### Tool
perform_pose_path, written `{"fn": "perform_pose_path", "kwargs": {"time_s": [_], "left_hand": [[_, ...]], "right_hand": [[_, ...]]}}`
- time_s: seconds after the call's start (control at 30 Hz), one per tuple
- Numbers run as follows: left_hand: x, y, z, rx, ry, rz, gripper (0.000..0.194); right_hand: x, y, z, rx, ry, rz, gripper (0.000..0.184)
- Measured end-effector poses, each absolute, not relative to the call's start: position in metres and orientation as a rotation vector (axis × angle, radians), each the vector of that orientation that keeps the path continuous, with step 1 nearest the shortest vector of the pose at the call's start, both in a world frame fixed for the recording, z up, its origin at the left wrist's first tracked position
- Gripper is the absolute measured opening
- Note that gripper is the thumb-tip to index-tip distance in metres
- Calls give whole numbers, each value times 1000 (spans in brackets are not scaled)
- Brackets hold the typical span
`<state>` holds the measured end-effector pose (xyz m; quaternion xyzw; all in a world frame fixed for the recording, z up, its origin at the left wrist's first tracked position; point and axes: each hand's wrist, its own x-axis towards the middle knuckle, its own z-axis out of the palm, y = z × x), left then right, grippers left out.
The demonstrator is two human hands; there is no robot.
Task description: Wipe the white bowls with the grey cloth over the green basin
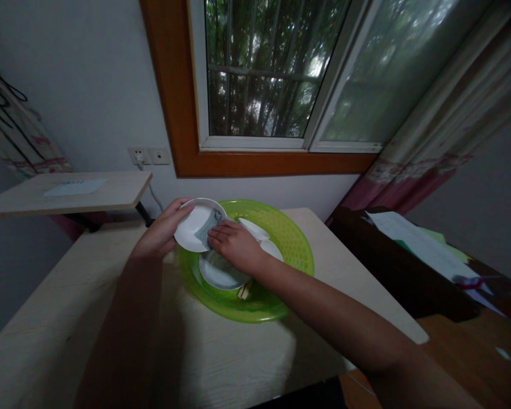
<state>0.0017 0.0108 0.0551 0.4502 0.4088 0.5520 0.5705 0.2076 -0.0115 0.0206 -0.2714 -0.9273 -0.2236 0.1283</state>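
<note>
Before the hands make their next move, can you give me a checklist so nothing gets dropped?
1. Left hand gripping the white plate at its rim: ok.
2. Right hand's fingers on the grey cloth, against the plate: ok.
3. Green basin sitting on the table: ok.
4. Lower dish lying inside the basin: ok.
5. Clear gap between plate and lower dish: cannot tell.
6. Plate dry: cannot tell.

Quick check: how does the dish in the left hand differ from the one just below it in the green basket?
The held dish is gripped by the left hand; the lower dish sits in the basket. The held dish has a gray cloth against it; the lower dish shows none. Both look round and whitish.
</note>
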Motion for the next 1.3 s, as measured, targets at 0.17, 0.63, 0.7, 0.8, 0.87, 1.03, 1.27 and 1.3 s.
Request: {"fn": "perform_pose_path", "kwargs": {"time_s": [0.17, 0.63, 0.7, 0.8, 0.87, 1.03, 1.27, 1.3], "left_hand": [[10, 16, 48, 1036, 914, 1371, 40], [33, 22, 39, 858, 782, 1464, 36], [25, 24, 37, 884, 797, 1433, 33], [8, 25, 37, 927, 863, 1390, 33], [-1, 24, 40, 961, 896, 1362, 33], [-7, 17, 47, 1051, 919, 1266, 35], [5, 22, 40, 1031, 914, 1346, 32], [7, 22, 39, 1025, 907, 1359, 33]], "right_hand": [[210, -9, 18, -808, -2671, -635, 16], [209, -9, 17, -836, -2610, -468, 25], [210, -8, 17, -819, -2618, -461, 23], [212, -6, 18, -784, -2641, -471, 17], [213, -6, 20, -770, -2656, -486, 15], [209, -7, 24, -759, -2688, -514, 13], [212, -4, 18, -798, -2694, -603, 12], [212, -4, 17, -798, -2692, -584, 12]]}}
